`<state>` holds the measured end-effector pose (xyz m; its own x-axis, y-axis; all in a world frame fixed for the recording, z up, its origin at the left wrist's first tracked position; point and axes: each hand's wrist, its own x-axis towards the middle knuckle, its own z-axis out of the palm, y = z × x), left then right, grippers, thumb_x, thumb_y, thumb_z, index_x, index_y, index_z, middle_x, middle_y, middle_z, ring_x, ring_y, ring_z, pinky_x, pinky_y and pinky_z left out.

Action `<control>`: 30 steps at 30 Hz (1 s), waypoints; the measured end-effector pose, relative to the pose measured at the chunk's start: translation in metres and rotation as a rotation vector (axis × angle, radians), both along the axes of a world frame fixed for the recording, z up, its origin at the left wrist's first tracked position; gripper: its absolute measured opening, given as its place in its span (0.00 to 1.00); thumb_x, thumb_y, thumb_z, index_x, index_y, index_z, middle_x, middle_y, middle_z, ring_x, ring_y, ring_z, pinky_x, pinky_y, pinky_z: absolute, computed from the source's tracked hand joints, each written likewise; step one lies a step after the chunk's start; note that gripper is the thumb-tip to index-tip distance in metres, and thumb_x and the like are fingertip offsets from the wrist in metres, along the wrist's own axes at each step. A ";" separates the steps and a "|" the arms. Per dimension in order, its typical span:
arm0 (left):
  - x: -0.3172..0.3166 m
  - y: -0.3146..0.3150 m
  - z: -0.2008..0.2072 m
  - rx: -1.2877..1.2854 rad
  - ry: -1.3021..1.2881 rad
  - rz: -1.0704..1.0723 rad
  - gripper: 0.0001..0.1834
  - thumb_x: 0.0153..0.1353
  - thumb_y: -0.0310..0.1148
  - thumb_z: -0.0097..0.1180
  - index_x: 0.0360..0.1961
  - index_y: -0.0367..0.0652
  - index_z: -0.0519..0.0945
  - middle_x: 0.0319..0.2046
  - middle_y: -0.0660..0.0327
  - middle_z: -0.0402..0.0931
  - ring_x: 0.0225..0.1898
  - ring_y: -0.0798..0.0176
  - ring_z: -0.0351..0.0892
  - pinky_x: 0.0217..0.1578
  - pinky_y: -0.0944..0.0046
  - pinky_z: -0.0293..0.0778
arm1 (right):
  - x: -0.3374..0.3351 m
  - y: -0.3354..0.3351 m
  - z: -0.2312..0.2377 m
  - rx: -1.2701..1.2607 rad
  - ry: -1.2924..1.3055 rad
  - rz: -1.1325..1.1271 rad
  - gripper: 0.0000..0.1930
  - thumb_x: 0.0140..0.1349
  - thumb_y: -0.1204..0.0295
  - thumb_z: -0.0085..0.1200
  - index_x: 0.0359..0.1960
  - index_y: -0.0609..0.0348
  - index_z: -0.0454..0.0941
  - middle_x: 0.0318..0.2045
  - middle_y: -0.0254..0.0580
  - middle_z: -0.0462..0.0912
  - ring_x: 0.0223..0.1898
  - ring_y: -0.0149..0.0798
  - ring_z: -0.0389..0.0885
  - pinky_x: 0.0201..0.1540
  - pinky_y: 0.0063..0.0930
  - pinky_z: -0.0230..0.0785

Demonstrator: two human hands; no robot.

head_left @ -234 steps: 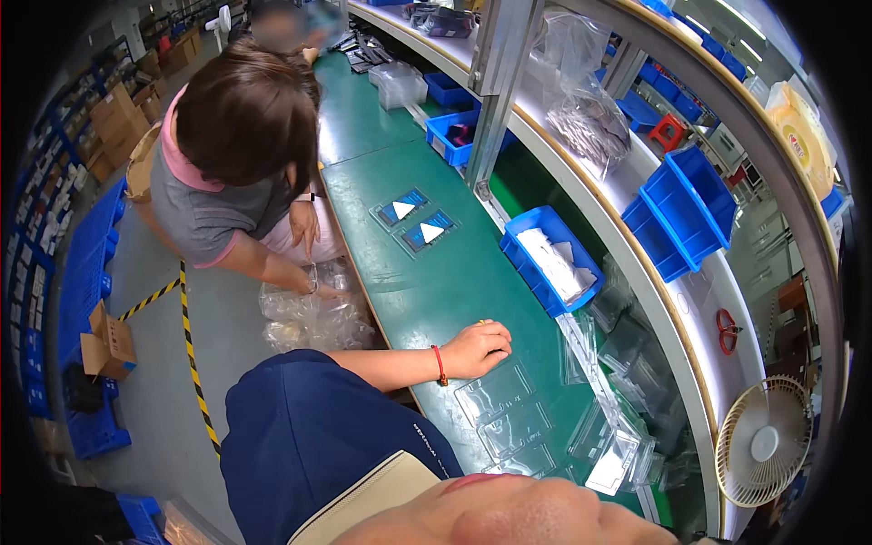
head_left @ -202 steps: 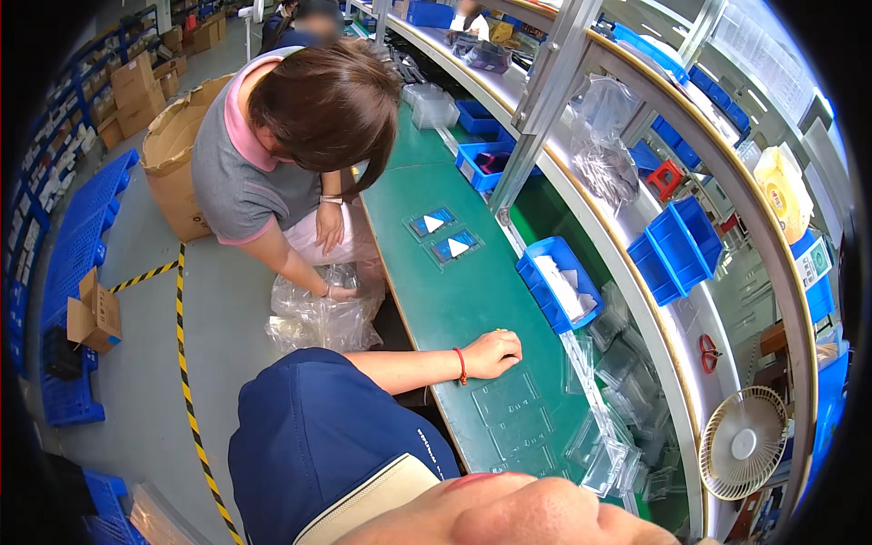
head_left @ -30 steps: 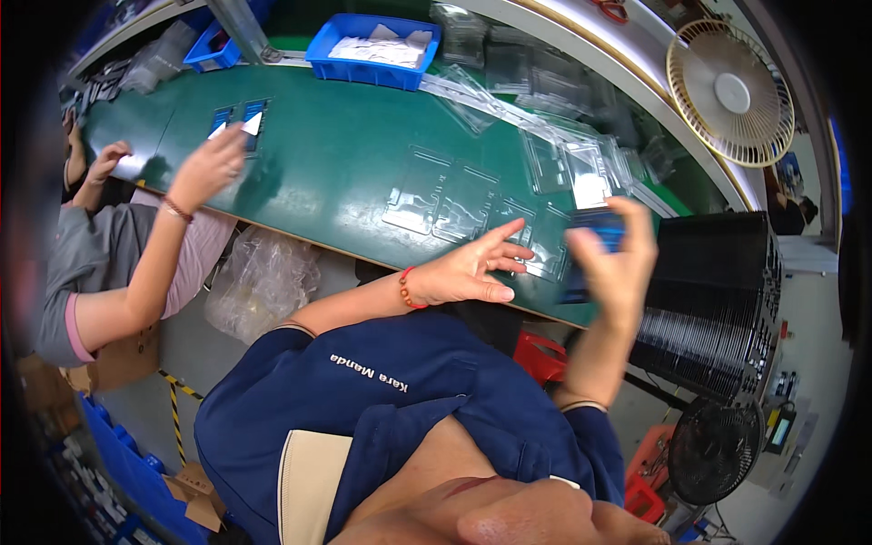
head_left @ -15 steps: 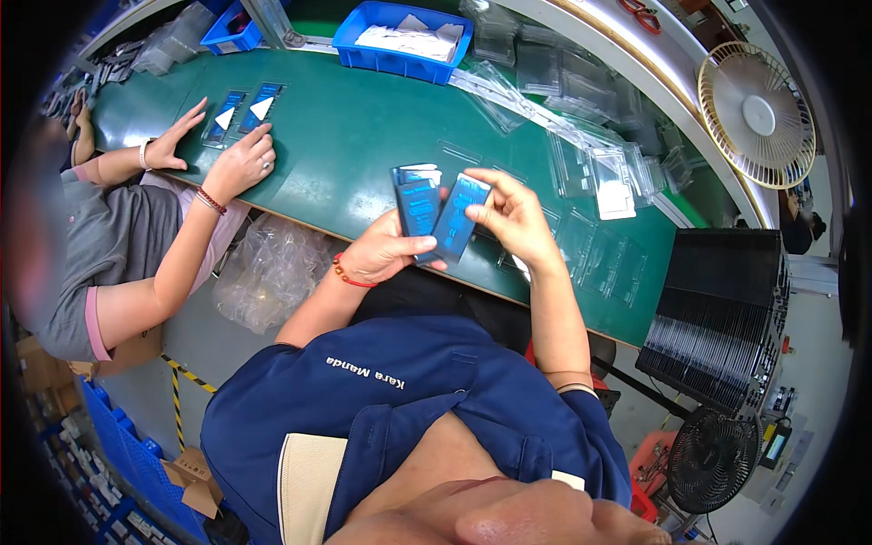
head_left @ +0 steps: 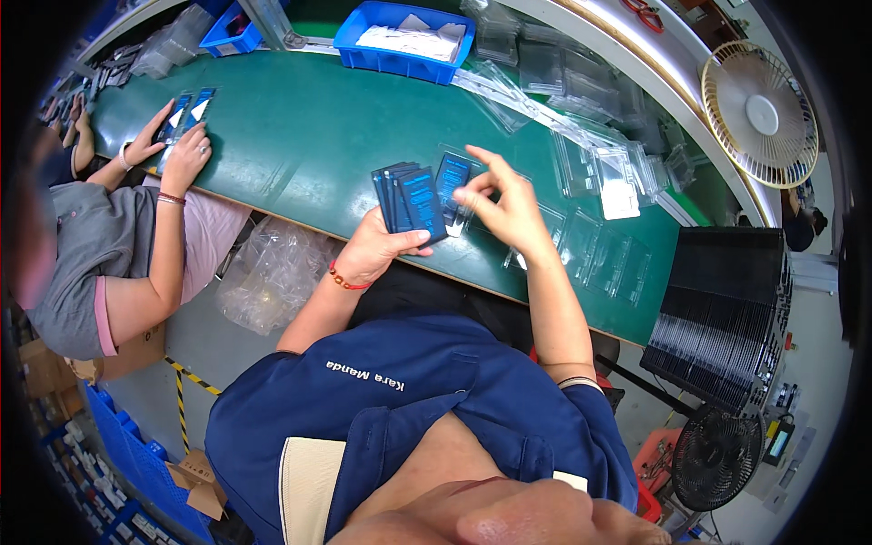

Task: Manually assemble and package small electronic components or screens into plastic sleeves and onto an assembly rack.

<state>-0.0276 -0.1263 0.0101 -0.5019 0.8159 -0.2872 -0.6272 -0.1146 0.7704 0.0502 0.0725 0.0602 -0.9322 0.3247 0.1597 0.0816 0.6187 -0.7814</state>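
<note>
A fanned stack of flat dark cards with light-blue print (head_left: pixel 418 204) is gripped in my left hand (head_left: pixel 371 254), thumb on top, above the table's near edge. Just right of the stack, one similar dark card (head_left: pixel 451 174) lies in a clear plastic tray on the green table. Over that tray's right side hovers my right hand (head_left: pixel 507 207), thumb and index finger apart, nothing held between them. More clear plastic trays (head_left: pixel 581 243) lie in a row to the right of my right hand, partly behind my forearm.
A co-worker's hands (head_left: pixel 186 156) rest by two dark cards with white triangles at the left. Behind stands a blue bin (head_left: pixel 400 62) of white papers. Clear plastic trays (head_left: pixel 568 77) are piled at the back right, near a white fan (head_left: pixel 759 113) and a black ribbed rack (head_left: pixel 713 318).
My right hand has let go of a card, which now lies in the clear tray. My left hand's stack is fanned wider. The co-worker's hands and cards have shifted left.
</note>
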 end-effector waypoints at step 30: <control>0.031 0.060 0.010 0.241 -0.242 -0.276 0.22 0.64 0.24 0.49 0.60 0.39 0.65 0.56 0.54 0.70 0.58 0.56 0.70 0.57 0.51 0.70 | 0.109 0.053 -0.019 0.320 -0.267 -0.322 0.27 0.45 0.62 0.68 0.48 0.54 0.75 0.20 0.32 0.74 0.33 0.37 0.71 0.43 0.33 0.54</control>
<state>0.0033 -0.0658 0.0204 -0.1973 0.9681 -0.1544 -0.8188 -0.0762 0.5690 0.1587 0.1256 0.0409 -0.8148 0.5756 0.0684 0.4777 0.7336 -0.4835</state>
